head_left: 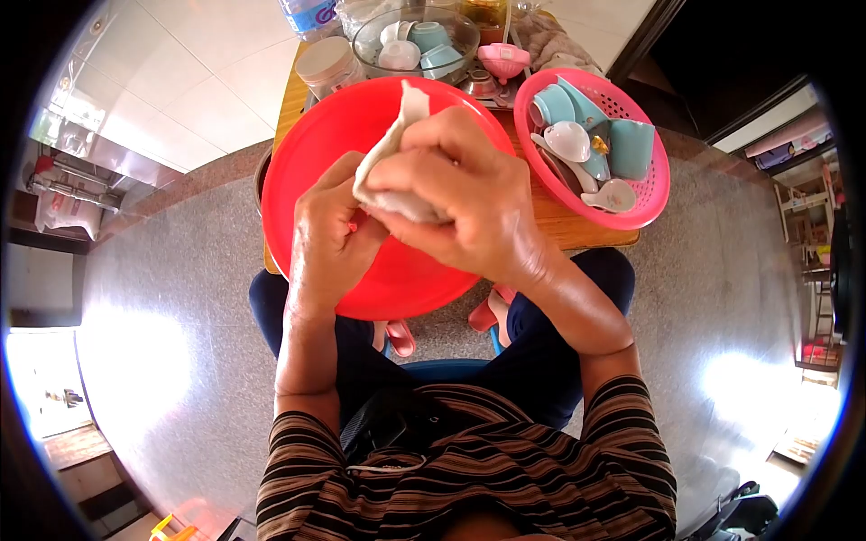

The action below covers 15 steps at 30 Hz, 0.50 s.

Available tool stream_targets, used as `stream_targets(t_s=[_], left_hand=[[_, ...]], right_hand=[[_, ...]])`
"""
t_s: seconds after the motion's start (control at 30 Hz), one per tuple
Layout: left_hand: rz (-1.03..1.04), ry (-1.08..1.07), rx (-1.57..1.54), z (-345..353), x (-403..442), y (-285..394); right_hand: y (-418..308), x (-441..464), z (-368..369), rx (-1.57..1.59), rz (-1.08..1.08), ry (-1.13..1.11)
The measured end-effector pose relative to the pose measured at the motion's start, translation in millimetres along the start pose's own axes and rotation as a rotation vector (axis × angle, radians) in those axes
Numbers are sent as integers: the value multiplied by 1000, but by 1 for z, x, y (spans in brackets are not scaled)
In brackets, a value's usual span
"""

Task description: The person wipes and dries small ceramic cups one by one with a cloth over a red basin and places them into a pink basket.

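Observation:
Above the big red basin [415, 293], both hands are close together. My right hand [465, 194] is closed round a whitish cloth [413, 106], whose end sticks up past the fingers. My left hand [334, 239] meets it at the cloth's lower left side, fingers bent and pressed together; what it grips, if anything, is hidden. To the right of the basin a pink colander [661, 176] holds light blue cups [631, 149], a white spoon [613, 196] and other small dishes.
A wooden table [591, 236] carries the basin and colander. Behind them stand a glass bowl [469, 45] with small cups, a lidded jar [327, 65], a pink strainer [503, 60] and a bottle [309, 16]. My knees are under the table's front edge.

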<state>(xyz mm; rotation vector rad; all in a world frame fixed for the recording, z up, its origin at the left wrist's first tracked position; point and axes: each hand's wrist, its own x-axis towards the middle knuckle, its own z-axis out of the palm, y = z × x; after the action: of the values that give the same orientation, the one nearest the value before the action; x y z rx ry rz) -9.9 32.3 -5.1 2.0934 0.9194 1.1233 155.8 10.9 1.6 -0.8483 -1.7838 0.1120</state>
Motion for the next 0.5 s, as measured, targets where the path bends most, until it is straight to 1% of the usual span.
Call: stream_targets(t_s=[0.03, 0.07, 0.1, 0.13, 0.17, 0.2, 0.23, 0.27, 0.33, 0.4, 0.43, 0.47, 0.5], left_hand=[[0, -1, 0, 0, -1, -3], [-2, -13, -104, -1, -3, -9], [-4, -23, -208, -2, -3, -9], [-3, -20, -207, -5, -4, -6], [-146, -74, -414, -10, -6, 2], [-290, -130, -620, -13, -5, 7], [-202, -72, -653, -10, -6, 4], [-200, -72, -653, -10, -7, 3], [-257, -16, -849, -13, -7, 1], [-277, 2, -827, -14, -6, 0], [-302, 56, -838, -14, -6, -1], [-327, 109, -849, -15, -6, -2], [-307, 110, -842, -15, -6, -4]], right_hand=[[-1, 0, 1, -2, -37, 0], [-2, 0, 2, -5, -74, -1], [-2, 2, 1, -4, -74, -2], [0, 5, -1, 28, -16, 68], [3, 9, -3, 59, 41, 137], [8, 9, -4, 60, 38, 136], [15, 8, -5, 168, 116, 116], [19, 6, -6, 274, 195, 97], [12, 3, -1, 274, 197, 100], [2, 3, 4, 140, 106, 140], [2, 3, 8, 50, -3, 158], [1, 1, 8, 51, -1, 159], [-1, -2, 9, 23, -18, 103]])
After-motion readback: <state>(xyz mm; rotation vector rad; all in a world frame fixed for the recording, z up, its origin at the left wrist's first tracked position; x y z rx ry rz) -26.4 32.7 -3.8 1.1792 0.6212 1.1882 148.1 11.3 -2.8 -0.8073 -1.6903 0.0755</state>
